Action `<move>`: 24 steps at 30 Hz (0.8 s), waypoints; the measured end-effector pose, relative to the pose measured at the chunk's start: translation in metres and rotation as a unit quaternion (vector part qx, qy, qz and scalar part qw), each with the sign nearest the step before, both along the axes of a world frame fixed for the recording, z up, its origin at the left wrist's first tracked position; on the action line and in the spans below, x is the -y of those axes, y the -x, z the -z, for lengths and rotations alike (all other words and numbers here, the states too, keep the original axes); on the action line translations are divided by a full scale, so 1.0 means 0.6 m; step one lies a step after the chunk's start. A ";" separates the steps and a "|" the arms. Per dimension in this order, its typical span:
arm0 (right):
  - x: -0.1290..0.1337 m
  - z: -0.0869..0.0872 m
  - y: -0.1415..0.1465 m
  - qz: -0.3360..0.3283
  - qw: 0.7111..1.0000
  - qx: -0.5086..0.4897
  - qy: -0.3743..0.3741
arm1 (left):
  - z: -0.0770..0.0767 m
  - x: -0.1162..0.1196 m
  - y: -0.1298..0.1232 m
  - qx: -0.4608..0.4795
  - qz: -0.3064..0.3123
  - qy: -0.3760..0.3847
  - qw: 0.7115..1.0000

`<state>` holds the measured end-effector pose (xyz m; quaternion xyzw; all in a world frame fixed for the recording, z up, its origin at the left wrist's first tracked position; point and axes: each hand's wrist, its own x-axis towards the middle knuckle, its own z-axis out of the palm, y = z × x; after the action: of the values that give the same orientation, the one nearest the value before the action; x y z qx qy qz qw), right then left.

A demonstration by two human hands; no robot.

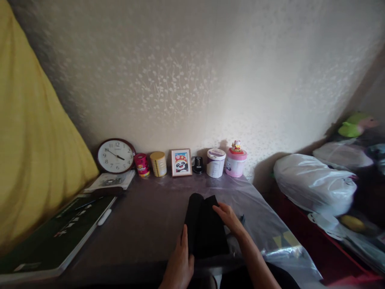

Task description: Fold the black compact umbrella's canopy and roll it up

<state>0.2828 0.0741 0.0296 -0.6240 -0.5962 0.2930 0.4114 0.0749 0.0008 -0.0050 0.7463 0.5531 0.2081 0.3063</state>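
A black, cloth-like piece (210, 230) is held up over the near part of the table. Its left side forms a thick roll (194, 216), while a flat flap spreads out to the right. My left hand (179, 257) wraps around the lower left of the roll, thumb toward me and fingers along its outer side. With thumb and fingers, my right hand (226, 216) pinches the upper right edge of the flap. A small dark object (242, 218) lies just beyond my right wrist, too unclear to name.
Along the wall stand a clock (116, 155), a pink can (142, 165), a yellow can (158, 164), a framed panda picture (181, 162), a white tub (215, 163) and a pink jar (236, 163). A large green book (60, 233) lies left. White bags (314, 182) sit right of the table.
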 end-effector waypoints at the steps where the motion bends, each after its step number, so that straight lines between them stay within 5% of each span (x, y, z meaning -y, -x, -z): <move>1: -0.006 -0.006 0.008 -0.020 0.999 -0.027 0.003 | 0.000 0.000 -0.001 -0.005 -0.002 0.003 1.000; 6: -0.046 -0.023 0.078 -0.035 0.997 -0.066 0.001 | 0.006 -0.005 -0.002 -0.013 -0.005 -0.002 1.000; 11: -0.082 -0.002 0.130 -0.039 0.998 -0.034 0.034 | 0.005 -0.010 0.002 -0.040 0.012 -0.003 0.999; 18: -0.090 0.019 0.155 -0.039 0.995 0.071 0.066 | -0.002 -0.010 0.005 -0.114 0.016 0.035 0.993; 24: -0.086 0.007 0.167 -0.126 0.981 0.017 0.148 | 0.021 0.005 0.046 -0.093 0.000 0.039 0.995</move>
<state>0.1825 0.1255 0.0256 -0.6026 -0.6272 0.4170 0.2638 0.0470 -0.0022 -0.0178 0.7496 0.5870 0.1162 0.2828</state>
